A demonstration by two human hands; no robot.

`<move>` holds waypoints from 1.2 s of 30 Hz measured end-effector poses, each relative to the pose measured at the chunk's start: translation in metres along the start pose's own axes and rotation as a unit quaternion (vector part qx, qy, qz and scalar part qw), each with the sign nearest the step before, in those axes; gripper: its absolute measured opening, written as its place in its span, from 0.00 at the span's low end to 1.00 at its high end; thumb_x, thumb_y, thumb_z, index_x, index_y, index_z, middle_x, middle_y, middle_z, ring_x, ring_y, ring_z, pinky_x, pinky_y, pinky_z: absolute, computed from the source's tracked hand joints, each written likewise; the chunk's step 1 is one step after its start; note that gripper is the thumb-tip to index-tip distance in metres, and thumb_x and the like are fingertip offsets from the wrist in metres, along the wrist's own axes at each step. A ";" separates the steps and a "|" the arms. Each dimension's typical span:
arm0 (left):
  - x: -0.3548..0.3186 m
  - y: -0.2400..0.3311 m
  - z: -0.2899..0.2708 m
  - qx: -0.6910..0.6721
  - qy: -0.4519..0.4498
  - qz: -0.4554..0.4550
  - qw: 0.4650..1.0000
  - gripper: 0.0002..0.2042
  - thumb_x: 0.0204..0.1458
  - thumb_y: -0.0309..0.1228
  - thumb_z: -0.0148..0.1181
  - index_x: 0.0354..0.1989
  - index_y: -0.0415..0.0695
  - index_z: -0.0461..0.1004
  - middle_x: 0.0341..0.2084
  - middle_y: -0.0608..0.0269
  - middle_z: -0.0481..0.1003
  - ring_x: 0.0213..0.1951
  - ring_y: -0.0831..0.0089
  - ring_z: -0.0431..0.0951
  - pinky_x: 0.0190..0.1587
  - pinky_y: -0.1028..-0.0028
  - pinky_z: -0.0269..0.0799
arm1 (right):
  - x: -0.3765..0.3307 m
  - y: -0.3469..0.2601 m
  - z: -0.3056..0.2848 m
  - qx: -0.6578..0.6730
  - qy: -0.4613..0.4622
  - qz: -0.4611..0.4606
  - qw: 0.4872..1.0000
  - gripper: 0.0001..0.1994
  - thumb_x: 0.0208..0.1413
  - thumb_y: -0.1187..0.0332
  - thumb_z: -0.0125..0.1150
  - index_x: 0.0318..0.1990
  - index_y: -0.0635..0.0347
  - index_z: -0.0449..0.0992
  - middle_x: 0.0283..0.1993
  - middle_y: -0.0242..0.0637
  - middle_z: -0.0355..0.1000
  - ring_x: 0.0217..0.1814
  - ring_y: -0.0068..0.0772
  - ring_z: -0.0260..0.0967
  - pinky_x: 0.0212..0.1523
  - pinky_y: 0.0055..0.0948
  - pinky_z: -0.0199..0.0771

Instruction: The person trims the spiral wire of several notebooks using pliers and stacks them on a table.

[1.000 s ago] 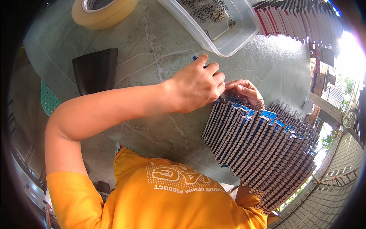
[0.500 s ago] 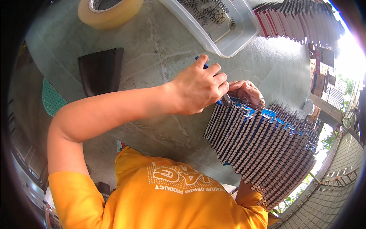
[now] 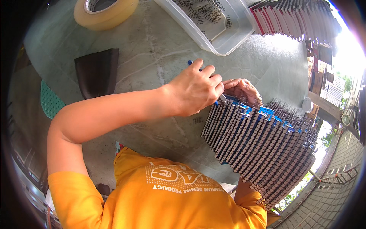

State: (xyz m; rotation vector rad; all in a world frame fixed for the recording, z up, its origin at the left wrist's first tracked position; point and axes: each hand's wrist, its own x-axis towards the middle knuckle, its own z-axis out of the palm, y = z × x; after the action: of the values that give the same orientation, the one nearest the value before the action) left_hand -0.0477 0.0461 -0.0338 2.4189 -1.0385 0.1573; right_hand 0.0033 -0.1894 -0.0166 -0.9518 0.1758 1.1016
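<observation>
My left hand (image 3: 196,87) is closed round pliers with blue handles (image 3: 190,62). Their metal jaws (image 3: 223,100) touch the near-left top corner of a thick stack of spiral-bound notebooks (image 3: 259,141). Rows of dark wire coils face me along the stack, with blue covers showing at its top edge. Behind that edge, my right hand (image 3: 244,90) curls its fingers over the corner, close to the plier tips. The stack lies over my right forearm and hides most of it. A short wire coil (image 3: 197,120) lies on the table below my left wrist.
A clear plastic tub (image 3: 225,49) with loose wire coils stands at the far side of the grey table (image 3: 152,72). Left of it are a roll of tape (image 3: 110,19) and a dark brown tapered piece (image 3: 97,72). More bound notebooks (image 3: 293,21) stand at far right.
The whole view has shifted slightly, and both hands keep nearly the same grip at the notebook corner. A short wire coil now shows on the table beneath my left wrist.
</observation>
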 end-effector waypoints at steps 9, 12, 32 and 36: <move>0.012 0.004 -0.006 -0.007 -0.007 0.022 1.000 0.10 0.41 0.29 0.57 0.33 0.42 0.72 0.27 0.61 0.73 0.34 0.66 0.73 0.40 0.65 0.67 | -0.005 -0.003 -0.005 0.001 -0.015 -0.004 1.000 0.21 0.60 0.59 0.50 0.44 0.75 0.72 0.49 0.56 0.69 0.53 0.48 0.68 0.57 0.43 0.66; 0.008 0.005 0.000 -0.070 -0.038 -0.018 0.997 0.08 0.42 0.29 0.56 0.31 0.43 0.71 0.26 0.61 0.73 0.33 0.66 0.73 0.40 0.66 0.67 | -0.001 0.002 0.000 0.011 -0.018 -0.031 0.999 0.21 0.60 0.59 0.48 0.44 0.74 0.72 0.50 0.57 0.68 0.53 0.50 0.68 0.56 0.44 0.66; 0.021 0.004 0.000 -0.235 -0.128 -0.098 0.959 0.08 0.39 0.27 0.58 0.30 0.40 0.72 0.27 0.53 0.75 0.35 0.56 0.77 0.39 0.63 0.72 | 0.003 0.005 -0.010 0.018 -0.070 -0.038 0.997 0.15 0.55 0.65 0.55 0.42 0.71 0.76 0.51 0.56 0.68 0.52 0.47 0.69 0.57 0.41 0.67; 0.025 0.000 -0.015 -0.321 -0.240 -0.123 0.908 0.12 0.41 0.29 0.59 0.35 0.38 0.71 0.30 0.48 0.74 0.38 0.52 0.76 0.42 0.59 0.71 | -0.001 -0.004 -0.006 -0.036 -0.073 -0.014 0.997 0.12 0.50 0.73 0.60 0.41 0.69 0.77 0.53 0.56 0.67 0.55 0.48 0.67 0.59 0.43 0.65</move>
State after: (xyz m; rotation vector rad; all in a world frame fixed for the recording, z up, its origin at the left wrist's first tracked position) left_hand -0.0290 0.0375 -0.0139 1.9649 -0.7888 -0.7841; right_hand 0.0078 -0.1952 -0.0177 -0.9310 0.0028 1.1529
